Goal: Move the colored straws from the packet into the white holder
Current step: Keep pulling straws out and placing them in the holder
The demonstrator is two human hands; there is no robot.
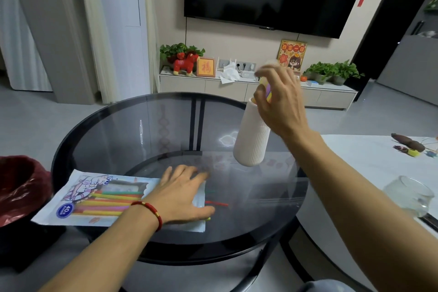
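Observation:
A white ribbed holder [251, 142] stands upright on the round glass table [118, 130], right of centre. My right hand [279, 102] hovers over its mouth, fingers closed around a few coloured straws [266, 89] whose lower ends sit in the opening. The straw packet [94, 199] lies flat at the table's front left, with several colored straws showing through it. My left hand [182, 194] presses flat on the packet's open right end, fingers spread. A red straw tip [218, 203] and a green one [209, 191] poke out past the hand.
A red bin bag [21, 187] sits left of the table. A white table at the right carries a clear glass [408, 194] and small dark items [407, 143]. Behind stand a low TV cabinet [237, 85] with plants and ornaments, and a wall-mounted TV.

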